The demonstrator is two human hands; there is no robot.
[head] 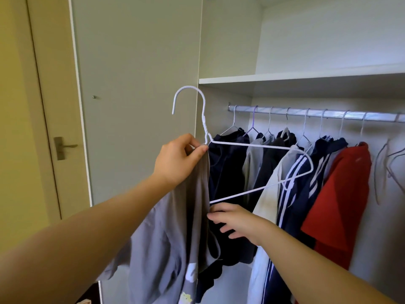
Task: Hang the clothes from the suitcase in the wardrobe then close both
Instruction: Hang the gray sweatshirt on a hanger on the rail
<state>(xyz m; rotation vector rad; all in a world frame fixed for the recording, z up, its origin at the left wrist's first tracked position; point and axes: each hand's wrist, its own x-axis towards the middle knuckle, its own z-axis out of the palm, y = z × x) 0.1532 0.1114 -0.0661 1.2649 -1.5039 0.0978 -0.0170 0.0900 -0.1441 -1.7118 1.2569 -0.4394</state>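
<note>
My left hand (179, 159) pinches a white wire hanger (258, 147) at its neck, together with the top edge of a grey garment (173, 233) that hangs down from it. The hanger is held in front of the open wardrobe, hook up and to the left. My right hand (232, 220) reaches to the grey garment's right edge just below the hanger's bottom bar, fingers spread and touching the cloth. The metal rail (315, 114) runs across the wardrobe under a white shelf (285, 77). The suitcase is out of view.
Several clothes hang on the rail: dark navy tops (228, 172), a striped navy jacket (306, 185) and a red shirt (344, 194). Bare hangers (385, 163) hang at the rail's right end. The open wardrobe door (135, 95) stands left, with a room door (63, 148) beyond it.
</note>
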